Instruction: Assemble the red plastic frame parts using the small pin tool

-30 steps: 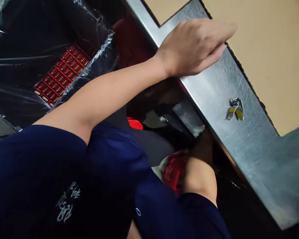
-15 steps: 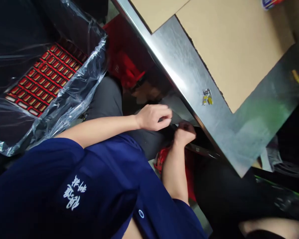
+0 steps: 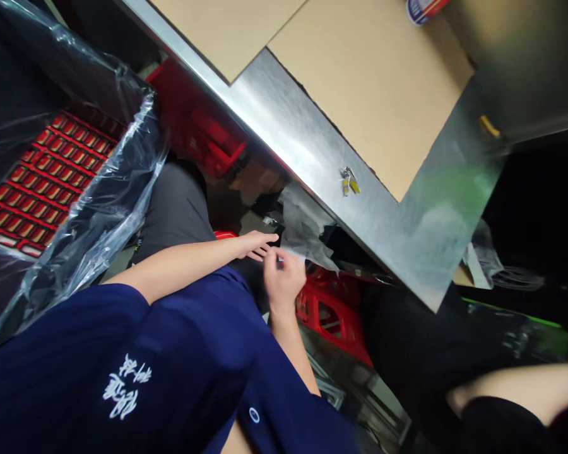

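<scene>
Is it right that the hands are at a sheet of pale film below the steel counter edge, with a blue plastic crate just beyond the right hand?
No: the crate is red, not blue, as the head view shows. The rest stands: the left hand and right hand are at the film below the steel counter edge.

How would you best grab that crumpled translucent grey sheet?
Pinch the crumpled translucent grey sheet by its loose lower edge, coming from the person's side: it looks thin and limp, with nothing rigid, and that edge lies nearest the right hand.
</scene>
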A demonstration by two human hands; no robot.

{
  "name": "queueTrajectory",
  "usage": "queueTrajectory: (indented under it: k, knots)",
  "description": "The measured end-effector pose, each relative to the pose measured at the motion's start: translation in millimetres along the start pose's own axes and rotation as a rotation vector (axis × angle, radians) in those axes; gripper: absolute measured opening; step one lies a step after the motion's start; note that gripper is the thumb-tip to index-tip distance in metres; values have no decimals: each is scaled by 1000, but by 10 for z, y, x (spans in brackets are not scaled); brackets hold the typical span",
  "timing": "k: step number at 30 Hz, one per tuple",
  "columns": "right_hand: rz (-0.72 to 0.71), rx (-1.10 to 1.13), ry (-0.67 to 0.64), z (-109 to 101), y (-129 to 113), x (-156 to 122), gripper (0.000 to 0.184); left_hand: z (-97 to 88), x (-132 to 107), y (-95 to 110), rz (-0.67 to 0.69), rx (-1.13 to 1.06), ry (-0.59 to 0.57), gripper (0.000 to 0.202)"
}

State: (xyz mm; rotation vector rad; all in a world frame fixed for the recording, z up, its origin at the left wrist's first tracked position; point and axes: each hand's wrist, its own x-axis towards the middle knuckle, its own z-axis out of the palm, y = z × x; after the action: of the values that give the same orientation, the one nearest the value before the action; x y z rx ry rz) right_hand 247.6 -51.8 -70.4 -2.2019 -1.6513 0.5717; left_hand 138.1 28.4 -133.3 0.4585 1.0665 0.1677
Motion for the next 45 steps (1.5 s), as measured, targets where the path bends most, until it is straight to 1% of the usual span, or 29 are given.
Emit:
queueTrajectory:
  k: [2, 3, 4, 5, 6, 8, 9, 11, 14, 17, 20, 24, 27, 30, 32, 34, 35, 36, 38, 39, 41, 43, 45]
  knots:
    - [88, -45, 56, -84, 223, 300, 48, -11, 43, 9, -11, -8, 14, 39]
    - [143, -76, 59, -103, 344, 445, 56, -32, 49, 7, -21, -9, 24, 38]
    - [182, -94, 48, -103, 460, 573, 60, -61, 48, 5, -32, -9, 35, 37]
    - [222, -112, 32, -86, 565, 677, 57, -96, 41, 3, -42, -10, 46, 36]
    - [257, -129, 18, -57, 654, 756, 50, -133, 33, 5, -50, -11, 57, 35]
    - [323, -162, -2, 4, 777, 845, 33, -202, 25, 17, -52, -20, 85, 35]
    - [354, -180, -2, 21, 812, 868, 29, -229, 27, 27, -48, -26, 98, 35]
    - [411, -219, 19, 3, 842, 899, 27, -260, 46, 48, -39, -35, 118, 36]
    - [444, -273, 89, -149, 805, 923, 29, -248, 78, 69, -35, -30, 119, 36]
    - [395, -300, 121, -340, 677, 826, 34, -188, 74, 81, -25, -17, 84, 35]
    - [295, -294, 63, -414, 468, 519, 36, -107, 35, 93, 4, -25, 14, 36]
    - [183, -249, -81, -296, 188, -23, 36, 30, 18, 101, 31, -10, -96, 43]
    - [144, -205, -154, -196, 53, -282, 38, 160, 81, 109, 46, 67, -125, 40]
    - [133, -161, -206, -205, -37, -363, 42, 287, 176, 132, 57, 204, -105, 35]
    - [121, -114, -268, -293, -86, -363, 44, 350, 215, 147, 67, 323, -81, 34]
    - [83, -45, -383, -441, -107, -339, 39, 381, 210, 152, 90, 445, -80, 35]
    - [57, 5, -465, -528, -96, -314, 34, 381, 190, 150, 105, 504, -91, 35]
    - [43, 76, -538, -616, -64, -273, 31, 367, 160, 145, 120, 564, -108, 35]
    - [60, 236, -602, -766, 68, -131, 33, 290, 76, 134, 141, 687, -143, 34]
    - [105, 318, -548, -816, 165, -27, 35, 223, 24, 131, 148, 750, -151, 33]
    - [166, 342, -379, -842, 385, 244, 42, 28, -105, 133, 156, 867, -137, 30]
    - [192, 317, -243, -765, 574, 570, 48, -239, -273, 142, 170, 953, -73, 26]
    - [176, 292, -181, -598, 662, 903, 47, -544, -485, 136, 197, 999, 47, 19]
